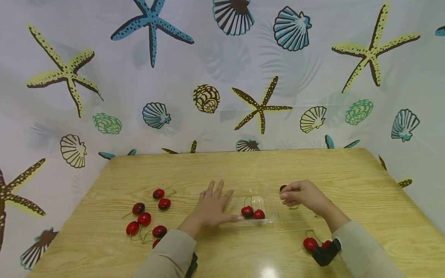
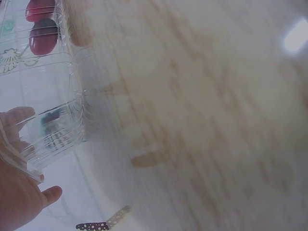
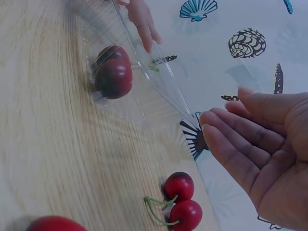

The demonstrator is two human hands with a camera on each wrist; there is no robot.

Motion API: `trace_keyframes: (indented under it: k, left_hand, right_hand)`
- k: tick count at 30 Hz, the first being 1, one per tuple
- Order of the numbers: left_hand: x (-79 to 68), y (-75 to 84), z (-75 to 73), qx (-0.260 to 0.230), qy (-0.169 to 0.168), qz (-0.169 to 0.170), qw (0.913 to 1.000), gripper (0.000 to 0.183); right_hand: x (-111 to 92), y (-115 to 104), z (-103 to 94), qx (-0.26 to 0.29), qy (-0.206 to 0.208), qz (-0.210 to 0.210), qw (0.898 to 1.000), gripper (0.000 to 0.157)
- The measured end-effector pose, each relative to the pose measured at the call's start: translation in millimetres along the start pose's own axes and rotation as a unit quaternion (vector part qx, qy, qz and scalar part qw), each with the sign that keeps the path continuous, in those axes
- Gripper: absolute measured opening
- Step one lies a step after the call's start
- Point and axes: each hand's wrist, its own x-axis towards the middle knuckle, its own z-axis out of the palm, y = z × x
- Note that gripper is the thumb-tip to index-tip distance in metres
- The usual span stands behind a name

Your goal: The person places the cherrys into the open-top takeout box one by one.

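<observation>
A clear plastic container [image 1: 274, 202] stands mid-table with a pair of red cherries [image 1: 247, 211] inside, their green stems joined. My left hand [image 1: 213, 208] rests at its left end, fingers spread and thumb along the near side. In the left wrist view, fingers of the left hand [image 2: 21, 187] show at the container's rim and through its wall. Just past the container's right side hovers my right hand [image 1: 306, 196], loosely bent and holding nothing. The right wrist view shows its palm, bare, with fingertips close by the container's rim. A dark cherry [image 1: 283, 188] peeks out behind these fingers.
Several cherries [image 1: 144, 219] with stems lie scattered on the wooden table [image 1: 243, 166] at the left. Another pair of cherries [image 1: 310, 244] sits at the front right, partly behind the black wrist device [image 1: 326, 253]. A patterned cloth [image 1: 222, 127] hangs behind the table.
</observation>
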Motion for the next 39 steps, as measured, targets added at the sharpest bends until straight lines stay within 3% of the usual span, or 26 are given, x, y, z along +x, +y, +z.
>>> trace_keyframes:
  k: [39]
  left_hand:
    - [0.6,0.8,-0.4,-0.006,0.0,-0.003,1.0,0.093]
  right_hand:
    - [-45,44,-22.4,0.002,0.025,0.066,0.997,0.039]
